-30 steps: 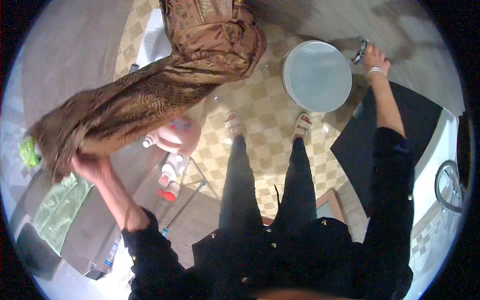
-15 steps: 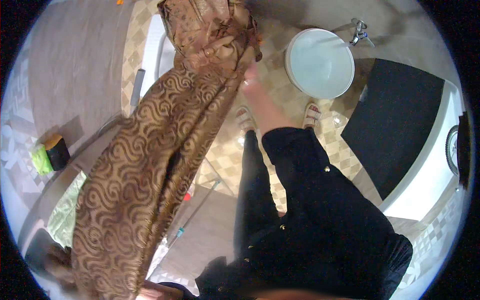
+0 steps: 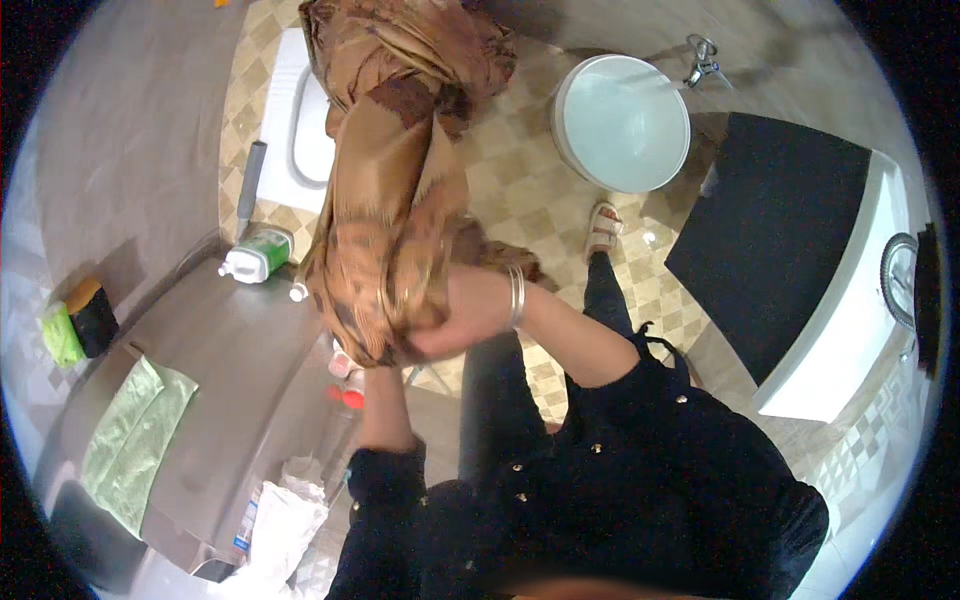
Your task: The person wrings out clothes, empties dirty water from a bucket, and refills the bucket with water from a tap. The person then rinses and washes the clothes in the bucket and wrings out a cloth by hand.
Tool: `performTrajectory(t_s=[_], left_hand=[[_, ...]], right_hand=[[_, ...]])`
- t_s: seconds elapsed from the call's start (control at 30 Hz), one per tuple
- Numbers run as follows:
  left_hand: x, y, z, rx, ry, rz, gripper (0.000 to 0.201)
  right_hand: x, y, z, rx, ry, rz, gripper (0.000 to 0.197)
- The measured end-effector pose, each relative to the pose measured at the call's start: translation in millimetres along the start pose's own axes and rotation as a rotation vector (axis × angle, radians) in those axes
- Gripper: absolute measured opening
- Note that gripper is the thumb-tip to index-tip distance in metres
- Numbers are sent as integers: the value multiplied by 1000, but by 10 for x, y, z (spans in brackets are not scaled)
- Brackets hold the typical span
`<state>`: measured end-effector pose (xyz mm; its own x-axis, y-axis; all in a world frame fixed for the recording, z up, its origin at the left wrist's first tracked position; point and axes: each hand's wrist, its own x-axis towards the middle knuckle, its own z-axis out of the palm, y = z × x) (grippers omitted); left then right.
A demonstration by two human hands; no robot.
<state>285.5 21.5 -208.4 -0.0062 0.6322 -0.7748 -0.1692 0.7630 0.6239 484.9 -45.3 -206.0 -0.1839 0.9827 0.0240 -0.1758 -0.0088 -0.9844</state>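
A long, shiny brown cloth (image 3: pixel 385 160) hangs in folds in front of me; its far end is a crumpled heap by the floor toilet, its near part bunched at my hands. My right hand (image 3: pixel 465 312), with bangles at the wrist, closes on the bunched cloth from the right, a little blurred. My left forearm (image 3: pixel 385 415) comes up from below to the bunch's lower edge; the cloth is gathered over my left hand and hides its fingers. Behind the cloth, part of the white floor toilet (image 3: pixel 272 165) shows.
A white bucket (image 3: pixel 557 125) of water stands under a wall tap (image 3: pixel 703 68). A black mat (image 3: pixel 770 240) hangs over the white tub rim (image 3: pixel 850 340) at right. At left, a grey ledge (image 3: pixel 235 355) bears a green cloth (image 3: pixel 140 440), a white-and-green jug (image 3: pixel 262 255) and several bottles.
My left hand has moved up and right, bringing the cloth's near end to my right hand. My right hand has come nearer. The long stretch over the ledge is folded up, uncovering jug and bottles.
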Motion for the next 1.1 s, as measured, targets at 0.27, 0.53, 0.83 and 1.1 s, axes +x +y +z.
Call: performTrajectory(t_s=[0.27, 0.53, 0.83, 1.1], left_hand=[[236, -329, 549, 3, -83, -83, 44], [453, -334, 743, 0, -125, -148, 44], [-20, -77, -327, -33, -122, -218, 45], [-551, 343, -1379, -31, -144, -237, 46]], right_hand=[[-304, 53, 446, -756, -460, 227, 19], [-982, 137, 442, -587, 3, 475, 29], [-1038, 812, -1289, -888, 952, 499, 59], [651, 1934, -1790, -1335, 740, 646, 82]])
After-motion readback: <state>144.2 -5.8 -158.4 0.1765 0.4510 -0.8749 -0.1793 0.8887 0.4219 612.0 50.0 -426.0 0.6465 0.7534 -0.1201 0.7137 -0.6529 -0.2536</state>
